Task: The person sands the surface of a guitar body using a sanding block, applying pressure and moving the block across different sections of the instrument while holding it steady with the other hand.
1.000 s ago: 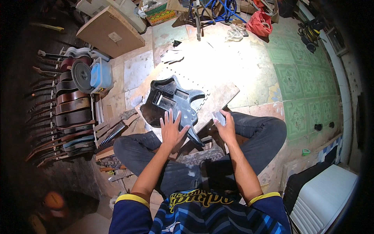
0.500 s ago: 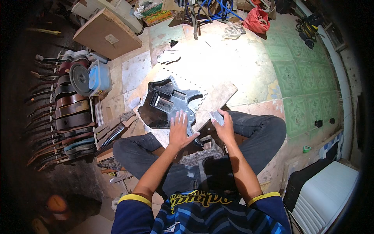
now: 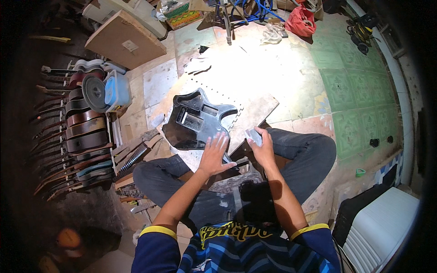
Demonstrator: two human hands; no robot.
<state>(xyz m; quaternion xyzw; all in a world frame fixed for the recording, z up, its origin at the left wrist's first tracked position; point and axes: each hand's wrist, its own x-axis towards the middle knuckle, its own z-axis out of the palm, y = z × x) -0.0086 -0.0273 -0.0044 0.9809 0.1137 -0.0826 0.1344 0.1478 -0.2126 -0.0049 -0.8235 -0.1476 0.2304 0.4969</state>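
Evidently we have the black electric guitar body point(image 3: 210, 123) on the board point(image 3: 260, 109) in front of our crossed legs point(image 3: 314, 148), left of the board's right-hand corner, where both hands can reach it without stretching. Our left hand point(image 3: 214, 157) rests over the end nearest our lap, fingers slightly spread and thumb held away, probably to steady the piece or feel its surface. Our right hand point(image 3: 263, 148) pinches a small grey block point(image 3: 251, 135) between thumb and fingers, off the guitar body and near the board's near edge, which leaves the surface free. The guitar body looks glossy black toward its left side and dull grey toward its right, with rectangular cavities and a larger hollow by its far edge. Glare washes out the board's far edge, so we can't be sure how far it reaches.
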